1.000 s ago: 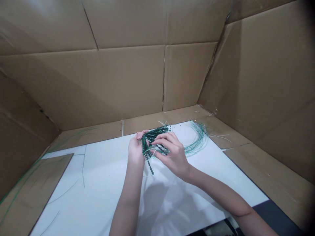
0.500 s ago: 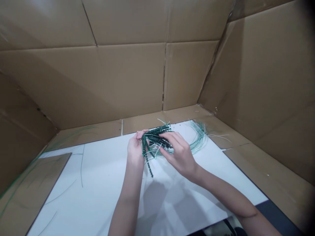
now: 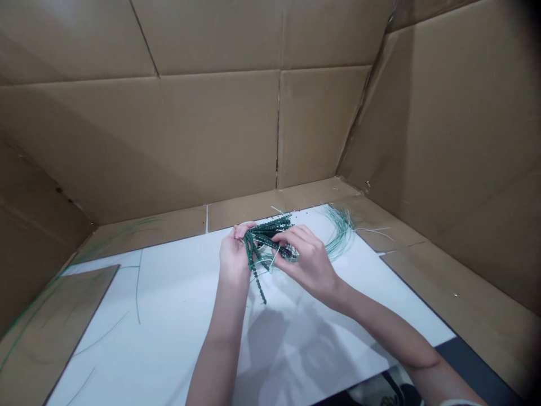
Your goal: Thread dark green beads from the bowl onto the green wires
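Note:
My left hand (image 3: 232, 255) is closed around the gathered end of a bundle of dark green beaded strands (image 3: 269, 228). The strands fan out to the right, and one dangles down toward the white board. At the right side of the bundle, my right hand (image 3: 311, 264) has thumb and fingers nearly together on the strands. A thin white strip (image 3: 275, 255) shows close to its fingertips; whether it is pinched I cannot tell. Behind my right hand lies a loose coil of thin green strands (image 3: 339, 234), partly hidden by the hand.
The white board (image 3: 177, 316) lies on cardboard, with tall cardboard walls (image 3: 220, 129) at the back and sides. Several loose thin strands lie at the left, near a brown cardboard piece (image 3: 71, 316). Small dark specks dot the board's far edge.
My right thumb and fingers have come closer together at the strands. The left hand keeps its hold, and the view has shifted slightly.

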Motion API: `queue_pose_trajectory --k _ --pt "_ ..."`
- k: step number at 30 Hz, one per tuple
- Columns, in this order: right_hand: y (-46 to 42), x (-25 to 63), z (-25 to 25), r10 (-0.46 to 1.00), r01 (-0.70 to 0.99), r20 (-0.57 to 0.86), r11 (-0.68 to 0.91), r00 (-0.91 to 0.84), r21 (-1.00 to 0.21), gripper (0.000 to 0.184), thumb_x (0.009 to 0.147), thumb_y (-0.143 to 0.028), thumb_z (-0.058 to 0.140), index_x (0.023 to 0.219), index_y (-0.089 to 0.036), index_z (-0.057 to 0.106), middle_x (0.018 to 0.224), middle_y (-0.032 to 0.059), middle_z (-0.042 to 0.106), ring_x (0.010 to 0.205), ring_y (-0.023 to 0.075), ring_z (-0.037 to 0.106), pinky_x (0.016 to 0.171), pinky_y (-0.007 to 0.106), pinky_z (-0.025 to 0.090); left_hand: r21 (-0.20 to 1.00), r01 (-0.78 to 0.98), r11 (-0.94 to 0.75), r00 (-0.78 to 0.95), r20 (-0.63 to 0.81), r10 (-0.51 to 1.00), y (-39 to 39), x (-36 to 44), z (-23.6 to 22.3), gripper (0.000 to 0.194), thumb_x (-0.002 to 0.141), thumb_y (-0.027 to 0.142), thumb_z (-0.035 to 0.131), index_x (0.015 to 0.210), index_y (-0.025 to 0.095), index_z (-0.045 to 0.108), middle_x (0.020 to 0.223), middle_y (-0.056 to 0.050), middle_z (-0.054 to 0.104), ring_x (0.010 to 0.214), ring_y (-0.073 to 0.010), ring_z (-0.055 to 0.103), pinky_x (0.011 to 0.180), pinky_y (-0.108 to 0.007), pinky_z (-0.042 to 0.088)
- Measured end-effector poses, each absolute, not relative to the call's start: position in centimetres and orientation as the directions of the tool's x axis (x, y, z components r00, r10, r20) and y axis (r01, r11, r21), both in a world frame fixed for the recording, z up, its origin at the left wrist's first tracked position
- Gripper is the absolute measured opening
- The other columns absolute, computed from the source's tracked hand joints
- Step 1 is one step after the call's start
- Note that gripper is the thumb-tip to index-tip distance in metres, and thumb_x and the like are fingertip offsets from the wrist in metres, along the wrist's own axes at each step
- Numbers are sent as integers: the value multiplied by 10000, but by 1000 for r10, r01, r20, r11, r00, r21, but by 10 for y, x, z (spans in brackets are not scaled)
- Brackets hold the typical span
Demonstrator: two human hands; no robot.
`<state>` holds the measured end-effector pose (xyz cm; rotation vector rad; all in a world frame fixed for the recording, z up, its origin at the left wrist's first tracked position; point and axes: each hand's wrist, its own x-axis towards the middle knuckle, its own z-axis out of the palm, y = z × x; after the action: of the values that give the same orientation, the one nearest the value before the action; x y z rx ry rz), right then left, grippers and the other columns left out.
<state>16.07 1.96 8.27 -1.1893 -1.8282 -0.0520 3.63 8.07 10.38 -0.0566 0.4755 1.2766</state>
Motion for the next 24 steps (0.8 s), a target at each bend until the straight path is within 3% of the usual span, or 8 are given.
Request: queue_pose_trajectory --k 2,4,11,24 --pt "19 161 84 715 730 693 523 -95 -440 106 705 -92 547 782 -158 577 701 10 545 725 160 486 680 276 418 71 -947 313 265 -380 886 80 37 104 380 920 89 167 555 179 221 434 75 249 373 -18 362 516 -125 424" --pt "19 162 84 728 718 678 524 -99 -458 106 699 -89 541 769 -163 569 717 6 555 725 155 490 683 273 411 18 -949 315 286 -379 880 80 38 105 380 927 111 168 557 180 218 425 76 250 367 -19 364 504 -124 420" --pt "13 161 90 798 668 591 505 -119 -547 104 668 -87 578 711 -171 533 773 0 589 805 172 503 741 289 403 46 -948 314 276 -366 889 81 38 104 379 923 107 176 555 178 233 412 77 265 362 -19 369 501 -127 419" --pt "8 159 88 818 691 560 481 -131 -540 98 695 -128 625 732 -186 555 786 -6 616 966 209 463 835 353 371 25 -953 301 275 -344 898 81 38 102 384 924 119 175 549 182 226 398 72 274 371 -30 385 489 -138 413"
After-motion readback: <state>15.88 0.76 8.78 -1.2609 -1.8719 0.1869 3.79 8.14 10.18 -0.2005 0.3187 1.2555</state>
